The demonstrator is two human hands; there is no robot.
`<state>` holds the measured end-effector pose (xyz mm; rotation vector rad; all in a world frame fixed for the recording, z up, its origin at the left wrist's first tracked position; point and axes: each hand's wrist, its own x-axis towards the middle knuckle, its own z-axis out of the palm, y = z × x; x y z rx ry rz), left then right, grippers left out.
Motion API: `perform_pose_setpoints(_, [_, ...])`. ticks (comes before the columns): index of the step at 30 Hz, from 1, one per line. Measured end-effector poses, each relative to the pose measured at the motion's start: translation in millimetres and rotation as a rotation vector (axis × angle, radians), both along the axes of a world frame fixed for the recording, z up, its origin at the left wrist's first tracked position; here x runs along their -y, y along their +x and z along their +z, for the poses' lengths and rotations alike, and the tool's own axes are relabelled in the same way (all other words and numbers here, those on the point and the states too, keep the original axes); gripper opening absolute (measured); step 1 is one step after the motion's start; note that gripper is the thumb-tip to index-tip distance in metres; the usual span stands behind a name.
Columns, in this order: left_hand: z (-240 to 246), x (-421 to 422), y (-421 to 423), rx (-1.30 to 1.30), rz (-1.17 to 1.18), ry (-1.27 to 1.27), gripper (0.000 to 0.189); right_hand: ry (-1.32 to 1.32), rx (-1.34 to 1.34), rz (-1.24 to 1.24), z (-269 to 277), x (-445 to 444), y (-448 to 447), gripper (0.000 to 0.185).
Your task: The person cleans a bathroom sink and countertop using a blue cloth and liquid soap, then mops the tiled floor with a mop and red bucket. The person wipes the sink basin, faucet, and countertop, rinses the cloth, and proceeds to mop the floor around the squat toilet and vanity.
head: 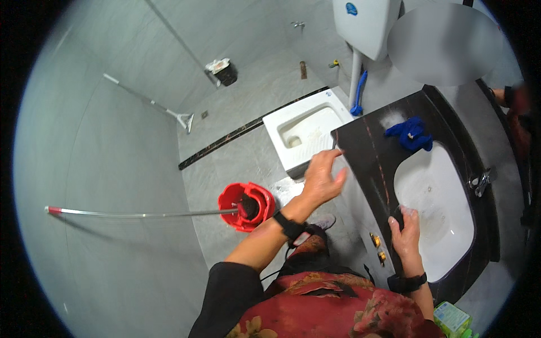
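Observation:
My left hand (322, 177) is in the air between the squat toilet and the vanity counter, thumb and fingers apart, holding nothing. Over the near rim of the white washbasin (448, 203) is my right hand (406, 236); its fingertips look wet or sudsy, and I see nothing gripped in it. Drops and a faint film of suds mark the basin. A crumpled blue cloth (410, 133) lies on the dark stone counter (359, 139) at the basin's far left corner. The chrome faucet (481, 182) stands behind the basin.
A red mop bucket (224, 203) holds a mop, its handle (143, 214) leaning toward the left wall. Beyond are a white squat toilet (279, 126), a blue toilet brush (359, 95), a waste bin (227, 75) and a squeegee (184, 120). A green bottle (452, 319) stands lower right.

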<state>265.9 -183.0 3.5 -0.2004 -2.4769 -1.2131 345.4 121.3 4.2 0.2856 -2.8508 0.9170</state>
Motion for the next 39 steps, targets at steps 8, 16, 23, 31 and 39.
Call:
perform_pose_setpoints(8, [-114, 139, 212, 0.946, 0.041, -0.358, 0.045, 0.084, -0.015, -0.046, -16, 4, 8, 0.054])
perform_pose_setpoints(16, [-174, 246, 334, 1.311, 0.251, -0.301, 0.040, 0.218, -0.115, -0.130, -21, 20, 1, 0.045])
perform_pose_setpoints(23, [-182, 334, 348, 1.428, 0.411, -0.183, 0.041, 0.421, -0.100, -0.237, -34, 38, -1, 0.038])
perform_pose_setpoints(31, [-170, 406, 318, 1.318, 0.492, -0.154, 0.040, 0.577, -0.022, -0.288, -36, 43, -8, 0.035])
perform_pose_setpoints(39, [-155, 423, 323, 1.324, 0.629, -0.114, 0.040, 0.682, 0.078, -0.248, -1, 69, -34, 0.022])
